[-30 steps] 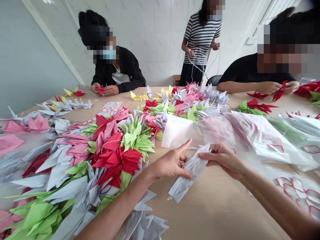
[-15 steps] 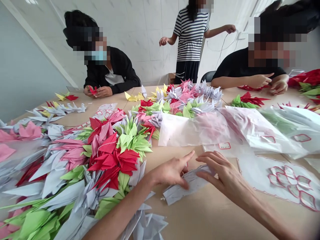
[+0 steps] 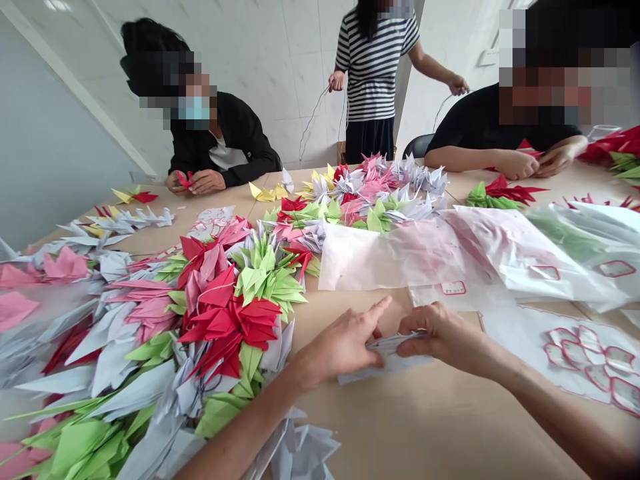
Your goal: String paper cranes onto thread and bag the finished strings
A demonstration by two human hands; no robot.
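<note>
A flat bundle of light-grey folded paper (image 3: 389,346) is held low over the table between my two hands. My left hand (image 3: 345,345) grips its left part between thumb and fingers, index finger stretched out. At the bundle's right end, my right hand (image 3: 445,333) pinches the paper with thumb and fingertips. The far side of the bundle and some of my fingers are hidden. Just left of my left hand lie red folded paper cranes (image 3: 233,320) and green ones (image 3: 267,270). More grey cranes (image 3: 305,447) rest below my left forearm.
Heaped paper cranes in several colours cover the table's left side. Clear plastic bags (image 3: 510,250) lie beyond my right hand, and a sheet of red-edged labels (image 3: 530,347) is at right. Two seated people work opposite; a standing person in a striped shirt (image 3: 377,67) holds string.
My right hand opened its fingers along the bundle, then closed on it again. The bundle has tipped flatter and sunk toward the table. The standing person's hands have spread apart with the string.
</note>
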